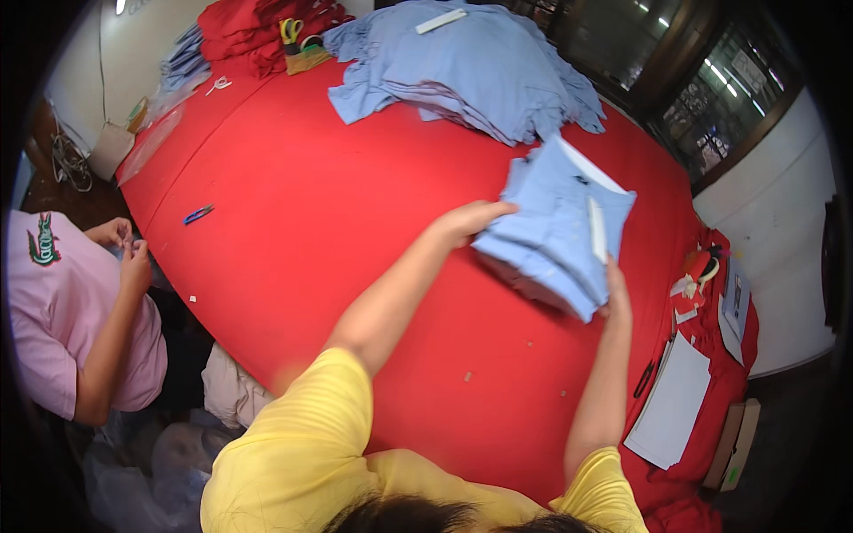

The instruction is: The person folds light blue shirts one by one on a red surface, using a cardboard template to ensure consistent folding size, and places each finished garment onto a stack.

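Both my arms reach out over the red-covered table point(320, 204). Between my hands is a stack of folded light-blue shirts point(546, 226), tilted a little, with a white piece along its far collar edge. On top of the stack lies a white strip point(596, 228). My left hand point(475, 220) grips the left edge, thumb on top and fingers partly hidden beneath. At the lower right corner my right hand point(616, 296) closes on the stack, its fingers partly behind the cloth. Just beyond lies a large heap of light-blue shirts point(480, 71).
At left stands a person in a pink shirt point(89, 311), hands together near the table edge. Blue thread snips point(198, 214) lie on the left side. Red cloth point(258, 35) and yellow-handled scissors point(290, 34) are at the far left. White sheets point(671, 404) and black scissors point(644, 380) lie right.
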`<control>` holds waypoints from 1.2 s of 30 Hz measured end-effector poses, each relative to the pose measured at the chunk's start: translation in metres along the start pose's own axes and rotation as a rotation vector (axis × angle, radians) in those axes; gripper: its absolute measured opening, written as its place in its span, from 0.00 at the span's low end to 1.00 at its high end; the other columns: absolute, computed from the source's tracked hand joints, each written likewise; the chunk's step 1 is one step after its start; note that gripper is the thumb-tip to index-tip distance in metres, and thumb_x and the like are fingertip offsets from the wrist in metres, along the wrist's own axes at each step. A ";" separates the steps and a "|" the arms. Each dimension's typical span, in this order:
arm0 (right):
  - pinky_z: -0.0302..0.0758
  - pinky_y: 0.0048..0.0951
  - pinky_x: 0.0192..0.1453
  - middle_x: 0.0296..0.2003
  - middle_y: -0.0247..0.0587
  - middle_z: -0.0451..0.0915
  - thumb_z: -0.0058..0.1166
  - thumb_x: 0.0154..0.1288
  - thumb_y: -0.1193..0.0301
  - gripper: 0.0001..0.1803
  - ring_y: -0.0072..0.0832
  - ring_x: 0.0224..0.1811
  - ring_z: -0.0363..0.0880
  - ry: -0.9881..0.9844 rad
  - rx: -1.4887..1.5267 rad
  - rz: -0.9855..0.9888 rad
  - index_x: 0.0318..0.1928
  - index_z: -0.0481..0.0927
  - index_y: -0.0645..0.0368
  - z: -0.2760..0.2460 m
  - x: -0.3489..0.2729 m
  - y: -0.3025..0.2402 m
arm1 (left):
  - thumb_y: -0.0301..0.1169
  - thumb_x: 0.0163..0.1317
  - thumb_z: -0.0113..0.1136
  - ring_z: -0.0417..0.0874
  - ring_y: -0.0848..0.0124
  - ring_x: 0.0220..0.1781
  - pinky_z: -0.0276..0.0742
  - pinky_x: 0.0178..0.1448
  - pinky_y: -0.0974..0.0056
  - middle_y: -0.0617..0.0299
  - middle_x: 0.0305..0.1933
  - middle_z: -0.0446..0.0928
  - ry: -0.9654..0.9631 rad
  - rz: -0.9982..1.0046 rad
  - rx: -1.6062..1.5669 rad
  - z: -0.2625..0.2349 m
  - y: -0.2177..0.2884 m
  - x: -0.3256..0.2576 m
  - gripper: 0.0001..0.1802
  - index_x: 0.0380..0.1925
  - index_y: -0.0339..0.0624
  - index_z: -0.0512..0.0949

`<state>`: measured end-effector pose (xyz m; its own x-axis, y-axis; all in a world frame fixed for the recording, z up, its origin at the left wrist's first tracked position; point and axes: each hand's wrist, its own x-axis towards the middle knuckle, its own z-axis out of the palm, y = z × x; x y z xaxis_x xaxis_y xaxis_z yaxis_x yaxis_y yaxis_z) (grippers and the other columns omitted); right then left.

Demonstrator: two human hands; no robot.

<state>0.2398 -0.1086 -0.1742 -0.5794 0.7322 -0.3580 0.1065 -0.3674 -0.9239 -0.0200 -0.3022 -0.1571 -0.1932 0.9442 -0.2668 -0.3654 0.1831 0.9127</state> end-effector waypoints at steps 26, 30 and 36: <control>0.53 0.40 0.73 0.71 0.53 0.55 0.53 0.62 0.46 0.43 0.46 0.74 0.51 -0.005 -0.462 -0.595 0.71 0.56 0.55 0.555 0.018 0.012 | 0.58 0.64 0.53 0.66 0.58 0.66 0.62 0.67 0.61 0.50 0.70 0.59 1.115 0.425 -0.260 -0.448 0.081 -0.297 0.42 0.64 0.34 0.62; 0.50 0.51 0.73 0.71 0.51 0.54 0.60 0.56 0.49 0.46 0.50 0.74 0.48 -0.330 -0.993 -1.152 0.71 0.57 0.51 0.570 -0.027 -0.026 | 0.38 0.74 0.45 0.68 0.62 0.61 0.65 0.65 0.59 0.52 0.60 0.67 1.387 0.952 0.013 -0.347 0.006 -0.300 0.20 0.56 0.33 0.68; 0.45 0.67 0.70 0.72 0.50 0.53 0.69 0.38 0.42 0.62 0.54 0.75 0.44 -0.412 -1.505 -1.375 0.73 0.52 0.47 0.598 -0.081 -0.037 | 0.42 0.60 0.60 0.58 0.52 0.71 0.48 0.73 0.43 0.47 0.67 0.62 0.971 0.380 1.137 -0.144 -0.103 -0.343 0.29 0.60 0.44 0.69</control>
<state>-0.2000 -0.4972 -0.0305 -0.9224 -0.1602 0.3513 -0.1506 0.9871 0.0546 -0.0475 -0.6844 -0.2045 -0.7744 0.5287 0.3475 0.6174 0.5118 0.5974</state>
